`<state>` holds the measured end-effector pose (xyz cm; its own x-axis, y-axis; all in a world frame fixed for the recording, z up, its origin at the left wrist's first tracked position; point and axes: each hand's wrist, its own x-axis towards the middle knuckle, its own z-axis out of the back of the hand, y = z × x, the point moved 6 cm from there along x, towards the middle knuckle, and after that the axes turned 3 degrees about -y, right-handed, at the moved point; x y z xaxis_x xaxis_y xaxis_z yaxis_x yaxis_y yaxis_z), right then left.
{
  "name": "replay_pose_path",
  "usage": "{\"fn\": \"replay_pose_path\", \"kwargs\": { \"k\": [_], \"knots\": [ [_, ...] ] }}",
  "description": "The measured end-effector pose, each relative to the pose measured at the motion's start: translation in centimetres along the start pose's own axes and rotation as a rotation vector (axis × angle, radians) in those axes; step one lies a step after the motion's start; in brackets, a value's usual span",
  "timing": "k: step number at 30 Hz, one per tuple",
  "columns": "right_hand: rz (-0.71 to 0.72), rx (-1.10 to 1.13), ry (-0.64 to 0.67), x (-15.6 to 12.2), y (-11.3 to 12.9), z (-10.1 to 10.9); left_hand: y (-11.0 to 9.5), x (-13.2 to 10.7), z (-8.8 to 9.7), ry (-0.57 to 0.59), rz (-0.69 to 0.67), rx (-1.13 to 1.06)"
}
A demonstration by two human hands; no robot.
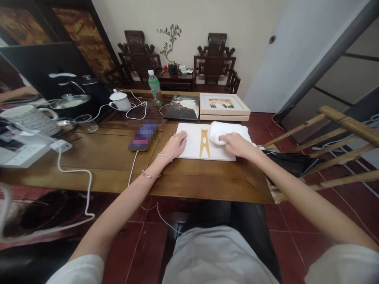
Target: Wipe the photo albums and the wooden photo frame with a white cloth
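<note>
A white flat board (pixel 192 132) lies on the wooden table before me. My left hand (pixel 177 144) rests on its left edge, fingers stretched out and lying flat. Near the board's middle is a gold long-legged animal figure (pixel 204 148) with an oval hole; I cannot tell whether it is printed or a separate piece. To its right, my right hand (pixel 237 146) closes its fingers at the end of a white soft roll (pixel 215 131), which looks like tissue or cloth. Loose white sheet (pixel 237 128) from the roll spreads over the board's right side.
Behind the board lie a dark photo panel (pixel 182 107) and stacked framed pictures (pixel 225 106). A green-labelled bottle (pixel 155 88), a lidded white cup (pixel 120 100) and a charging phone (pixel 142 137) stand left. Cables and a power strip (pixel 26 154) are farther left. A bamboo chair (pixel 340 118) stands right.
</note>
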<state>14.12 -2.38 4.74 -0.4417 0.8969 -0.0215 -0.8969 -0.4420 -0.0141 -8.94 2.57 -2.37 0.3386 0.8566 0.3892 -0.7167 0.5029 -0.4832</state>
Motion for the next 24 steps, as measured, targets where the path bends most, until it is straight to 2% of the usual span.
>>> {"fn": "replay_pose_path", "kwargs": {
  "k": [5,8,11,20,24],
  "knots": [
    [0.107,-0.011,-0.040,-7.0,3.7,-0.9,-0.1,0.1,0.3,-0.014,0.003,-0.038],
    [0.130,0.004,-0.019,-8.2,3.9,-1.1,-0.3,0.2,0.5,-0.027,0.006,-0.020],
    [0.119,0.025,-0.035,-6.6,2.6,-1.0,-0.4,0.2,0.6,-0.033,-0.007,0.017],
    [0.049,0.064,-0.044,3.2,-2.2,0.6,0.4,0.3,-0.2,0.020,0.023,-0.002],
    [0.020,0.087,-0.044,5.3,-3.1,1.1,0.4,0.3,0.0,0.017,0.033,-0.022]
  ]
}}
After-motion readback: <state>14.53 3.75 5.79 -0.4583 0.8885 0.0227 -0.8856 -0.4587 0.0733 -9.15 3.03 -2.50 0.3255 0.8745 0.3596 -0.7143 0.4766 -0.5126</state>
